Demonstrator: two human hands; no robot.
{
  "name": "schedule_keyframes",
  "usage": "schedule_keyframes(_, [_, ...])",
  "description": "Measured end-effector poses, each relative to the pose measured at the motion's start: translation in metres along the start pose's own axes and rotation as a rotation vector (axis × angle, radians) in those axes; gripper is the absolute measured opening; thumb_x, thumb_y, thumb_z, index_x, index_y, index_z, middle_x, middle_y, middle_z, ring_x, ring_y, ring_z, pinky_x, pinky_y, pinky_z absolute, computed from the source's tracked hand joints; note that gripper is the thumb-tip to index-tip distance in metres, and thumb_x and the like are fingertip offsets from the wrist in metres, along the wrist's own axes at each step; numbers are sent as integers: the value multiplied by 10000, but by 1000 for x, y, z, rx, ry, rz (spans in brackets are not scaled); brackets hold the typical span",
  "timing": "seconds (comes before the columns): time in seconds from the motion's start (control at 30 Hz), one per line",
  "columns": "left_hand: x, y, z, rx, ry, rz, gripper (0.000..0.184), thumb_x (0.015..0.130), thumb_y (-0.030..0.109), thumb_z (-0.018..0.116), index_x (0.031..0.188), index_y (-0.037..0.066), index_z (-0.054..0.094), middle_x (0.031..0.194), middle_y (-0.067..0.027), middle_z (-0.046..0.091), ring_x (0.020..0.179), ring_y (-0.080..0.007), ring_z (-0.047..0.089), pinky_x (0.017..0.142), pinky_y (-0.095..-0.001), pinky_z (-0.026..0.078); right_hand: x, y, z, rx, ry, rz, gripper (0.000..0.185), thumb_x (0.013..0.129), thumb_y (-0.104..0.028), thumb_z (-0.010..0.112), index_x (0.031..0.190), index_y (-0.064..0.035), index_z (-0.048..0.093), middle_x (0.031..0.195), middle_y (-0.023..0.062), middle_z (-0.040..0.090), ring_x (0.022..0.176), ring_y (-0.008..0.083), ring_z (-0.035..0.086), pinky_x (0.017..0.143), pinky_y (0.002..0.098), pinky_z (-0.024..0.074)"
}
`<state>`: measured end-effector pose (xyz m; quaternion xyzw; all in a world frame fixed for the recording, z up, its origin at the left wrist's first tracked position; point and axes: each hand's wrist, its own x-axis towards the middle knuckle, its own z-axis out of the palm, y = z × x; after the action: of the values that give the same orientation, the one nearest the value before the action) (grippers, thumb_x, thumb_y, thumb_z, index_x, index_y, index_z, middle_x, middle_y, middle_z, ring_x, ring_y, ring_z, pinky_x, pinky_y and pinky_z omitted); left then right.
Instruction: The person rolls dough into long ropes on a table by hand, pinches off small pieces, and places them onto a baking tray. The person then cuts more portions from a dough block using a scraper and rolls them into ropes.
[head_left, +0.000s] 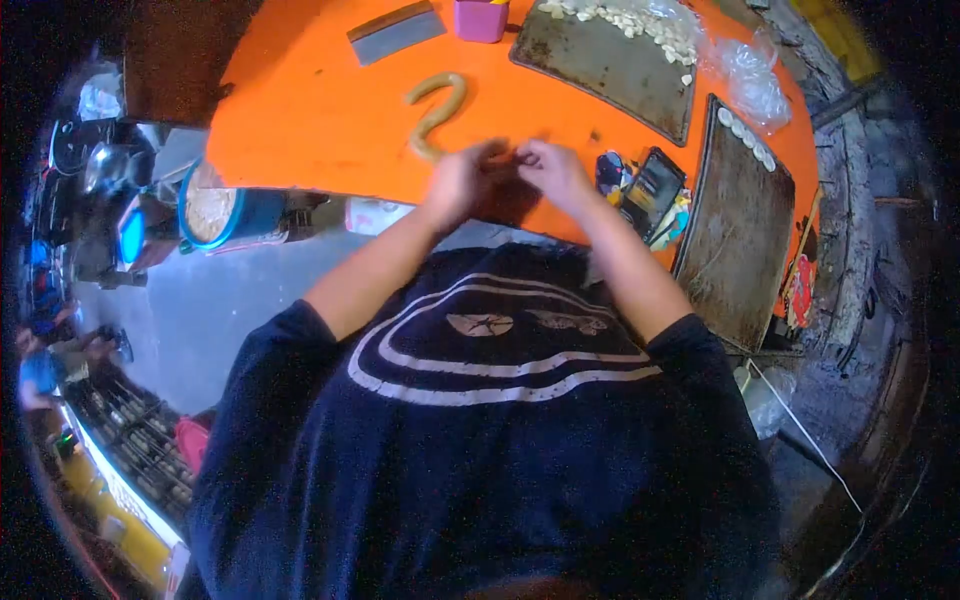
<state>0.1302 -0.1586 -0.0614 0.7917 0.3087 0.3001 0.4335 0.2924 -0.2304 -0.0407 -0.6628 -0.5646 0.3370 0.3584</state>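
A tan rope of dough (446,112) lies in an S-curve on the orange tabletop (330,120). Its near end reaches my left hand (462,182), whose fingers are curled inward over the table's front edge. Facing it, my right hand (553,174) has its fingertips pinched together, close to the left fingertips. Anything between the fingers is too small or too hidden to make out. Beyond the dough rests a flat scraper (398,38) with a brown handle.
A dark tray (610,75) at the back holds many small pale pieces. Another tray (740,215), on the right, carries a row of white discs (745,138). Near my right hand lies a phone-like dark object (655,190). Also present are a pink container (481,20), plastic bag (750,80) and blue tub (235,215).
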Motion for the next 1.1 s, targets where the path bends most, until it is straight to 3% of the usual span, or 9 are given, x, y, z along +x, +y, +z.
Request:
schedule_keyframes(0.47, [22, 45, -15, 225, -622, -239, 272, 743, 124, 575, 1009, 77, 550, 823, -78, 538, 692, -151, 503, 627, -273, 430, -25, -19, 16, -302, 130, 181, 268, 772, -67, 569, 1035, -15, 567, 939, 131, 623, 775, 196, 612, 692, 275, 485])
schedule_keyframes(0.53, [-2, 49, -25, -518, -316, -524, 308, 740, 100, 559, 1044, 66, 525, 917, -85, 505, 704, -173, 488, 610, -292, 424, -48, -15, 1, 222, 215, 183, 288, 781, -44, 565, 1068, -14, 552, 948, 142, 615, 788, 198, 613, 704, 268, 493])
schedule_keyframes(0.6, [-8, 47, -48, 191, -270, -15, 300, 770, 114, 559, 1061, 55, 517, 955, -98, 514, 715, -211, 520, 615, -323, 438, -66, -7, -24, 743, 293, 148, 311, 791, -20, 561, 1101, -13, 536, 956, 152, 607, 802, 201, 615, 715, 261, 501])
schedule_keyframes(0.67, [-11, 33, -63, 617, -283, -174, 256, 795, 127, 543, 1044, 70, 530, 978, -88, 521, 735, -250, 545, 632, -344, 449, -87, 11, -66, 864, 432, 120, 321, 799, 26, 550, 1119, 21, 516, 947, 154, 605, 801, 199, 612, 723, 244, 507])
schedule_keyframes(0.77, [-7, -2, -64, 780, -222, 83, 277, 808, 148, 531, 1070, 63, 505, 949, -78, 556, 732, -252, 560, 619, -332, 465, -124, 51, -123, 721, 794, 308, 299, 802, -18, 568, 1097, 32, 554, 969, 129, 619, 794, 157, 597, 700, 220, 480])
schedule_keyframes(0.83, [13, -8, -58, -556, -244, -632, 273, 807, 148, 533, 1062, 51, 522, 947, -101, 570, 765, -259, 574, 631, -323, 466, -144, 81, -161, 631, 887, 287, 293, 805, -30, 568, 1092, 27, 559, 970, 122, 620, 797, 155, 596, 701, 223, 478])
schedule_keyframes(0.87, [19, 0, -45, -566, -264, -608, 273, 807, 148, 533, 1062, 51, 522, 947, -101, 570, 765, -259, 574, 631, -323, 466, -153, 97, -178, 558, 950, 278, 286, 808, -42, 569, 1087, 21, 565, 971, 114, 622, 800, 154, 595, 703, 227, 477])
schedule_keyframes(1.0, [22, 53, -20, 771, -180, 256, 215, 780, 129, 555, 987, 80, 584, 901, -69, 556, 799, -246, 551, 739, -337, 446, -169, 146, -242, -108, 1038, 347, 263, 824, -116, 559, 1066, -16, 592, 965, 77, 623, 799, 180, 592, 710, 272, 470])
schedule_keyframes(1.1, [9, 56, -19, 741, -99, -16, 217, 796, 141, 551, 1000, 70, 575, 966, -77, 538, 803, -244, 551, 735, -341, 450, -162, 174, -296, -608, 911, 359, 245, 824, -139, 537, 1034, -35, 609, 948, 83, 614, 790, 238, 584, 716, 312, 467])
